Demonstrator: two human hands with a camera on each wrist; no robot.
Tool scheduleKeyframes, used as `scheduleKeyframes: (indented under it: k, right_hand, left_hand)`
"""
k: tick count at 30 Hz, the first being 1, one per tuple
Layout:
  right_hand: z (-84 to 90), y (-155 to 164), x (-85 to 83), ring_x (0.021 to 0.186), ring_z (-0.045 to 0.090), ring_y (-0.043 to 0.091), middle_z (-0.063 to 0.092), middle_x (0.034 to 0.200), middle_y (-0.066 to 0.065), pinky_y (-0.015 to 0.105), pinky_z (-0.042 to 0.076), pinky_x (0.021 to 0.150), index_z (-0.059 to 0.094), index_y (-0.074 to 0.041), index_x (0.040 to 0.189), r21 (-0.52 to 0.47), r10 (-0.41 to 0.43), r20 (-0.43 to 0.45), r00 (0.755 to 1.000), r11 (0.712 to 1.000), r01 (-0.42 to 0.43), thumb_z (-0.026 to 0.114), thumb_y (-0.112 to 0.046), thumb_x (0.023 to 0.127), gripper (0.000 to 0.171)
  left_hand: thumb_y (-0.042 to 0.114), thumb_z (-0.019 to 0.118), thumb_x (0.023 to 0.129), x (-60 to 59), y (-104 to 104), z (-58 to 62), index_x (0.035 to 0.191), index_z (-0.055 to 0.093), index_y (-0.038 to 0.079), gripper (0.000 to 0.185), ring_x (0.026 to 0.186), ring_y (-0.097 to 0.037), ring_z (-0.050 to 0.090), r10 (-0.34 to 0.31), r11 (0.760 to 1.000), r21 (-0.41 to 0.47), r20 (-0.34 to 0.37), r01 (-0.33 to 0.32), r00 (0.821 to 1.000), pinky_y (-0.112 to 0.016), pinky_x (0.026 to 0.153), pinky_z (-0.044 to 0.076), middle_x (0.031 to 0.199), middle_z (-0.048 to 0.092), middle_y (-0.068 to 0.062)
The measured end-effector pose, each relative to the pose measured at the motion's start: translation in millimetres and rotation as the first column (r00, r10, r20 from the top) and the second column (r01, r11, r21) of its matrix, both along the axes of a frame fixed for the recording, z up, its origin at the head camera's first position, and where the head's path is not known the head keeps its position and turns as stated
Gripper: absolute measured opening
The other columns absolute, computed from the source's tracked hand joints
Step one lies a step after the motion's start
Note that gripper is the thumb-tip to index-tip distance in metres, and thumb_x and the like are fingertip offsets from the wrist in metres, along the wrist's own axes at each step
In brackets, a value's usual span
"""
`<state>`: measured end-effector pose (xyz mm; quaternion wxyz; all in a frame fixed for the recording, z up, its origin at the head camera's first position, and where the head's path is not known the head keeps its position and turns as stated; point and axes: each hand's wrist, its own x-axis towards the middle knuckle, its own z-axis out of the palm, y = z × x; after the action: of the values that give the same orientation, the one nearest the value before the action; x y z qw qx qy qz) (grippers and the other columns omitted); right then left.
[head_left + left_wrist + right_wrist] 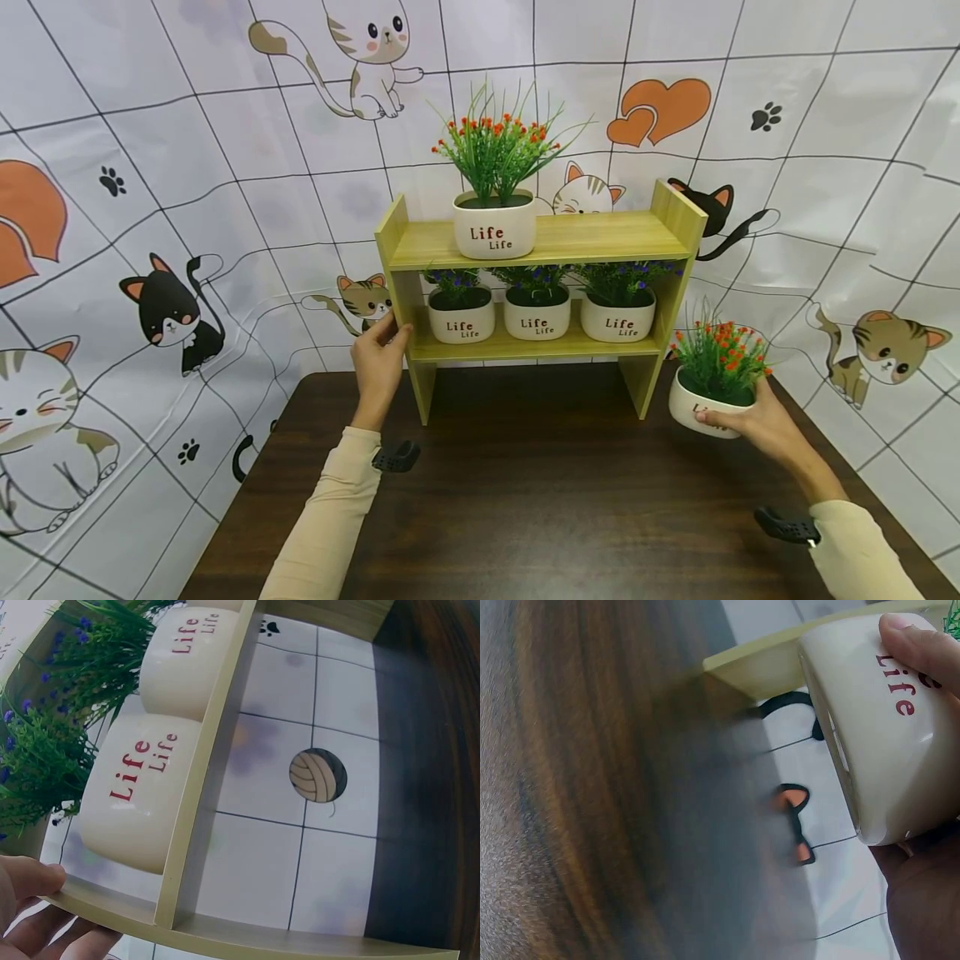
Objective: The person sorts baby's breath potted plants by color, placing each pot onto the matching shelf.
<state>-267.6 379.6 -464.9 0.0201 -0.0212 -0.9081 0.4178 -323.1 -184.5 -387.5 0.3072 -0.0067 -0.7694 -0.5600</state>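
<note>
Potted plant held beside a two-tier wooden shelf

Hands work at either end of the wooden shelf, which stands at the far edge of a dark wooden table. The right hand cups a white pot of orange flowers from beneath, fingers curled under its base and thumb on its front wall, holding it off the table at about 4 o'clock from the shelf, just beside the right upright. In the right wrist view the thumb presses the pot wall next to red lettering reading "Life".

The left hand rests on the left upright at the lower board, about 9 o'clock from the shelf's middle, thumb on the front edge and fingers reaching behind the panel; how tightly it grips cannot be told.

On the top board an orange-flowered pot stands left of centre, leaving the right half bare. The lower board is filled by three purple-flowered pots in a row: left pot, middle pot, right pot. Each white pot visibly reads "Life Life" in red.

Behind the shelf hangs a white tiled-pattern cat backdrop with cartoon cats, paw prints and orange hearts; through the shelf's open bottom the left wrist view shows a printed yarn ball.
</note>
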Motion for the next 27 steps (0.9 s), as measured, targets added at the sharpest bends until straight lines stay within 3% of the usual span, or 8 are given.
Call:
scheduleKeyframes:
  k: [5,8,10,14,20,27]
  right_hand:
    - [13.0,-3.7,5.6,0.117,0.055,0.028,0.052,0.148,0.032,0.046,0.043,0.095,0.016,-0.004,0.168,0.019,0.026,-0.110,0.994,1.000,-0.024,0.089,-0.036,0.088,0.112]
    - [19.9,-4.6,8.5,0.108,0.054,0.007,0.056,0.146,0.026,0.030,0.040,0.090,0.022,-0.008,0.167,0.027,0.052,-0.160,0.986,0.998,-0.048,0.090,-0.031,0.087,0.106]
    - [24.6,-5.6,10.7,0.104,0.052,-0.002,0.057,0.145,0.025,0.026,0.039,0.088,0.024,-0.010,0.167,0.024,0.066,-0.180,0.981,0.998,-0.063,0.090,-0.028,0.087,0.105]
    - [33.3,-8.9,14.7,0.103,0.052,-0.004,0.060,0.139,0.014,0.022,0.039,0.086,0.028,-0.016,0.165,0.019,0.083,-0.226,0.971,0.997,-0.081,0.090,-0.024,0.086,0.101]
    - [45.0,-16.4,17.6,0.107,0.057,-0.003,0.061,0.126,-0.023,0.013,0.038,0.088,0.038,-0.026,0.161,0.000,0.132,-0.315,0.940,0.990,-0.140,0.092,-0.017,0.083,0.095]
    - [63.0,-27.4,22.5,0.108,0.060,-0.005,0.063,0.126,-0.026,0.011,0.040,0.090,0.042,-0.026,0.160,0.004,0.143,-0.340,0.930,0.989,-0.151,0.093,-0.015,0.082,0.094]
  left_hand:
    - [0.011,0.075,0.100,-0.6,-0.4,-0.7,0.139,0.071,0.005,0.039,0.120,-0.031,0.074,0.006,1.000,0.006,0.013,-0.006,1.000,-0.035,0.095,0.060,0.130,0.075,-0.019]
    - [0.010,0.075,0.100,-0.9,-0.2,-0.8,0.139,0.071,0.004,0.039,0.120,-0.031,0.074,0.004,1.000,0.011,0.010,-0.004,1.000,-0.029,0.093,0.060,0.131,0.074,-0.020]
    - [0.010,0.075,0.100,-1.1,-0.1,-1.0,0.139,0.071,0.004,0.039,0.121,-0.031,0.074,0.005,1.000,0.010,0.009,-0.005,1.000,-0.025,0.092,0.060,0.131,0.074,-0.019]
    - [0.010,0.075,0.100,-1.7,0.0,-1.1,0.138,0.071,0.003,0.039,0.120,-0.031,0.074,0.000,1.000,0.010,0.003,0.000,1.000,-0.019,0.089,0.058,0.130,0.074,-0.020]
    - [0.008,0.075,0.099,-1.6,-0.1,-1.3,0.138,0.070,0.001,0.040,0.120,-0.033,0.074,-0.004,1.000,0.015,-0.015,0.004,1.000,-0.006,0.082,0.051,0.129,0.074,-0.022]
    - [0.007,0.075,0.099,-2.7,-0.6,-2.0,0.137,0.070,0.000,0.040,0.119,-0.035,0.074,-0.007,1.000,0.014,-0.030,0.007,1.000,-0.003,0.080,0.050,0.127,0.074,-0.024]
